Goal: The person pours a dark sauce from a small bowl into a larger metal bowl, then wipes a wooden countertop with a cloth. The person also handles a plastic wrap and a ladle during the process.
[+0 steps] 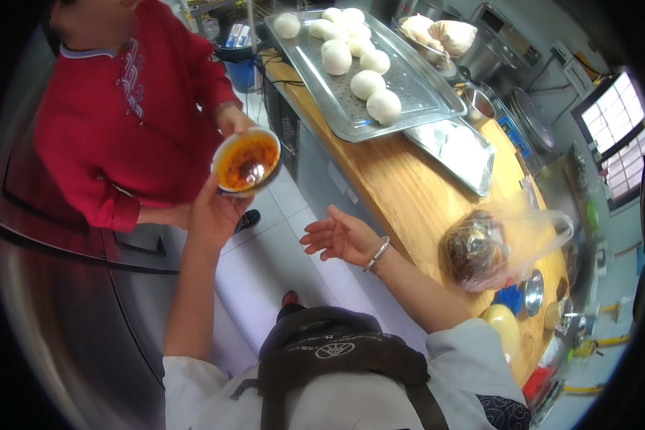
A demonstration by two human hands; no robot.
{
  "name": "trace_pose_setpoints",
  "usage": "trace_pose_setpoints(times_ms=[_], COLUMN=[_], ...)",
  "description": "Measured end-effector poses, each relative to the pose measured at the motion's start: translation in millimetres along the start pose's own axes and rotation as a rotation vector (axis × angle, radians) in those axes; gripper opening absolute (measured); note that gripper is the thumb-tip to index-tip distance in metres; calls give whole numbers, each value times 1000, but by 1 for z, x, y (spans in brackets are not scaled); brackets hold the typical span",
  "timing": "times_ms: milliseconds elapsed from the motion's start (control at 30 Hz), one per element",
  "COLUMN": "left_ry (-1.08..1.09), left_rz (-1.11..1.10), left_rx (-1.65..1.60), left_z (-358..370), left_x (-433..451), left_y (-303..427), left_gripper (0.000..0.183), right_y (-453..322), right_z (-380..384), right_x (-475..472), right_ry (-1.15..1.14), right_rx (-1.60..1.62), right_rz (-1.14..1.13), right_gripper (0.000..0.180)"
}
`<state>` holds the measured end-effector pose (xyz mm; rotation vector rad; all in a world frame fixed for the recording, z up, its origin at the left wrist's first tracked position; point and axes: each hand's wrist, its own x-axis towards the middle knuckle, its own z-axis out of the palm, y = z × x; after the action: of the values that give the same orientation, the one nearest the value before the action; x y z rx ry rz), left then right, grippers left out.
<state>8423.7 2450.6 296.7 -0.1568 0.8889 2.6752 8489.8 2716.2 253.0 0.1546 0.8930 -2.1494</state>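
A bowl (249, 161) of orange-red oily liquid with dark bits in it is tilted above the floor at the left. Under its near side, my left hand (217, 212) supports it with the thumb along the rim. A co-worker's hand (235, 119) touches the far rim of the same bowl. My right hand (344, 236) is palm up with fingers apart, holding nothing, between the bowl and the wooden table (376, 172). A silver-coloured bangle (376, 253) circles my right wrist.
A co-worker in a red top (134, 118) stands close at the left. On the table are a perforated metal tray (322, 102) with several white dough balls (384, 106), a smaller metal tray (475, 177), and a clear plastic bag (475, 250) with dark contents. Dark cabinets (134, 290) flank my left.
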Motion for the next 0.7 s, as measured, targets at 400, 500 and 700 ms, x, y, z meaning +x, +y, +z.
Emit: trace_pose_setpoints(times_ms=[400,500,700], left_ry=[-84,-62,-546], left_rz=[-401,-490,-803], left_rx=[-181,-110,-120], left_z=[53,73,71], left_x=[40,19,6], left_y=[-57,-89,-169], left_gripper=[67,67,67], right_y=[4,31,90], right_z=[-17,-22,-27], right_x=[-72,-111,-293], right_ry=[-32,-73,550], right_rx=[443,373,111], right_rz=[-562,-663,-895], right_gripper=[62,60,49])
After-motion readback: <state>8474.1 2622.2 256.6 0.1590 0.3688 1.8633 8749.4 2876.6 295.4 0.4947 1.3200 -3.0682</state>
